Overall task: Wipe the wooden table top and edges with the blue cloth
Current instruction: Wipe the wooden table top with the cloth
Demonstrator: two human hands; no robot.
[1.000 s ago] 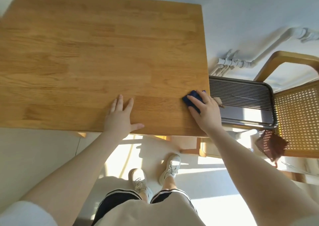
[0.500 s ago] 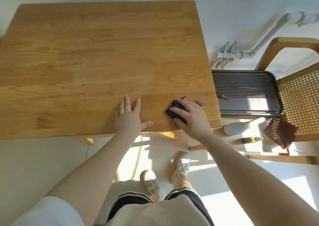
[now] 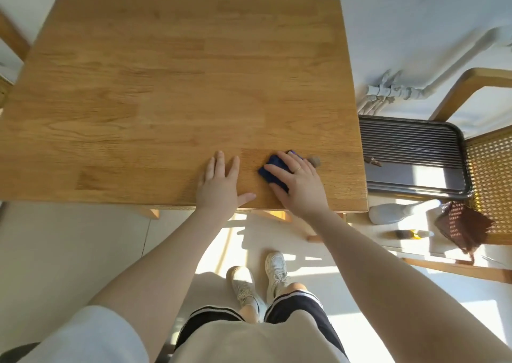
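Pressing down flat, right hand (image 3: 300,184) covers the blue cloth (image 3: 273,168) on the wooden table (image 3: 166,85), fingers straight and spread over it, ring on one finger. Cloth sits near the table's front edge, toward the right corner, mostly hidden under the palm. Small grey-brown lump (image 3: 314,161) lies on the wood just past the fingertips. Left hand (image 3: 220,186) rests flat on the table beside it, fingers extended, thumb out along the front edge, holding nothing. Dark ribbed tray (image 3: 410,152) sits right of the table, cane chair (image 3: 490,163) beyond it. White sneakers (image 3: 260,276) on the floor below.
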